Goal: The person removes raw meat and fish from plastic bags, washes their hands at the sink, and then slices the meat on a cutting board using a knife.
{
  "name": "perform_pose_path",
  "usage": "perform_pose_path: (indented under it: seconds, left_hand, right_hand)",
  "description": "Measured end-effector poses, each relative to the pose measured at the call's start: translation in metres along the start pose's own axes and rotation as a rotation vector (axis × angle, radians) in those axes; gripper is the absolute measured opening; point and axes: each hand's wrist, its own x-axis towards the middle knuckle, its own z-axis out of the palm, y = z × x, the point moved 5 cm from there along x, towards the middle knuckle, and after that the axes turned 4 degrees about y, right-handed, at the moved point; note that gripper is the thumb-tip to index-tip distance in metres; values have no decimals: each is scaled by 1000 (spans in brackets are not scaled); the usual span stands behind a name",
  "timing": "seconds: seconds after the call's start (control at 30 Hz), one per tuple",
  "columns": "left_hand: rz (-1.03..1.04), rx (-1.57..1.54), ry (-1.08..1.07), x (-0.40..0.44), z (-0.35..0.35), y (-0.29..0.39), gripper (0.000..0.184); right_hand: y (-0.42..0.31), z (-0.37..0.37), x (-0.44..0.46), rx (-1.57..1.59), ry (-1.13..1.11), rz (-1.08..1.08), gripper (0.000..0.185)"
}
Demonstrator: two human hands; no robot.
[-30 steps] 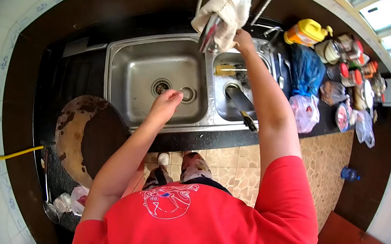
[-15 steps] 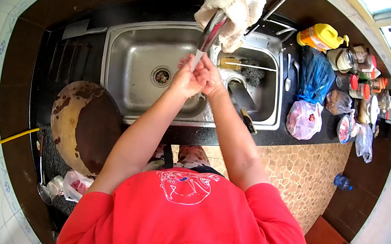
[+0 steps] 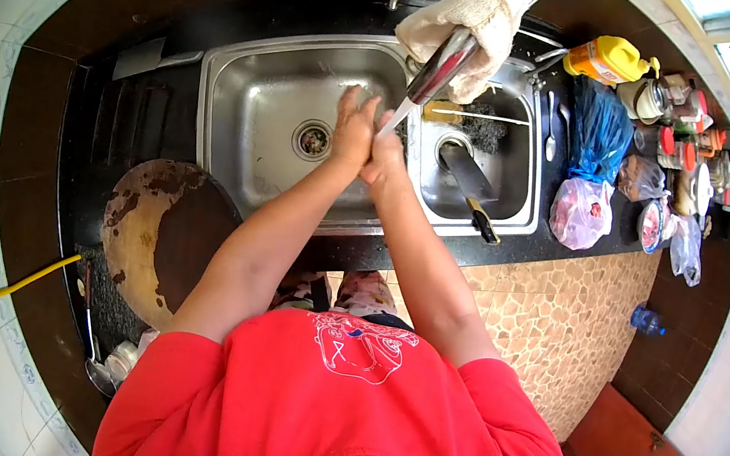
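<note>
Water runs from the chrome faucet [image 3: 444, 66], which has a whitish cloth [image 3: 478, 20] wrapped round it. Under the stream, my left hand [image 3: 355, 129] is open, its fingers apart, over the right side of the large sink basin [image 3: 255, 147]. My right hand [image 3: 384, 158] touches it from the right; its fingers are partly hidden and blurred by water, so its hold is unclear. In the smaller basin lie a cleaver [image 3: 470, 176] with its handle over the front rim, a yellow sponge [image 3: 442, 111] and a dark scrubber [image 3: 484, 131].
A round wooden board [image 3: 136, 233] leans at the left. Another cleaver [image 3: 139, 58] lies behind it. Right of the sink are spoons [image 3: 552, 128], a blue bag [image 3: 599, 130], a pink-white bag [image 3: 582, 214], a yellow jug [image 3: 610, 59] and several jars [image 3: 678, 155].
My right hand came down from behind the faucet to meet my left hand under it. Water now runs over them. Since the last frame, my left hand's fingers have spread, and the view has shifted slightly.
</note>
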Motion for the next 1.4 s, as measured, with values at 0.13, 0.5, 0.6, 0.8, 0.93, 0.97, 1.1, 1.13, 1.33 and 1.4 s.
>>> perform_pose_path:
  seconds: [0.13,0.5,0.6,0.8,0.93,0.97,1.1,1.13,1.33,1.4]
  left_hand:
    - [-643,-608,-355,-13,7,26,36]
    - [-458,-613,-507,-41,26,30,39]
    - [-459,-721,-434,-38,2,46,33]
    - [-651,-937,-336,-24,12,4,20]
    - [-1424,-1237,-494,-30,43,-12,31]
    - [-1431,-1034,-450,-23,22,3,33]
    - [-337,-269,-542,-5,1,18,33]
    - [-332,-268,-544,-15,0,26,33]
    - [-447,-818,-375,-32,-20,54,36]
    - [-725,-1067,-394,-40,-17,50,38]
  right_hand:
    - [-12,-4,4,290,-203,215,69]
    - [-18,-42,18,82,-17,-174,28]
    - [-19,-51,25,-6,27,-223,17]
    - [-6,-5,-14,261,-185,-156,17]
    - [-30,-10,-50,-487,16,-178,21]
    - [-27,-20,-38,-535,-133,-193,31]
    - [-43,3,-77,-230,-72,-11,54]
    - [-41,0,-67,-226,-74,-14,54]
    - [-19,1,-30,-83,-406,164,24]
    - [-16,-2,-29,27,-240,116,19]
